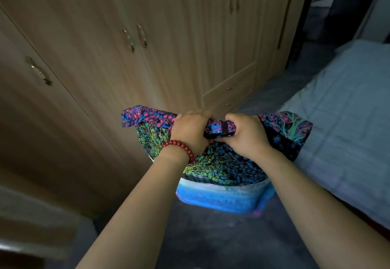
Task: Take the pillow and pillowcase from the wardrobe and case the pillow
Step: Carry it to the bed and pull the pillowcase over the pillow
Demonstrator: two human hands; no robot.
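The patterned pillowcase (221,163) is being held up in front of the wardrobe (147,36), its bunched top edge being gripped tight by left hand (191,134) and right hand (247,135), fists side by side.

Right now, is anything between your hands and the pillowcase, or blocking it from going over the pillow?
Nothing visible. The left hand and right hand both already grip the bunched top edge of the patterned pillowcase directly, held in mid-air. I cannot make out a pillow for certain, so that path cannot be judged.
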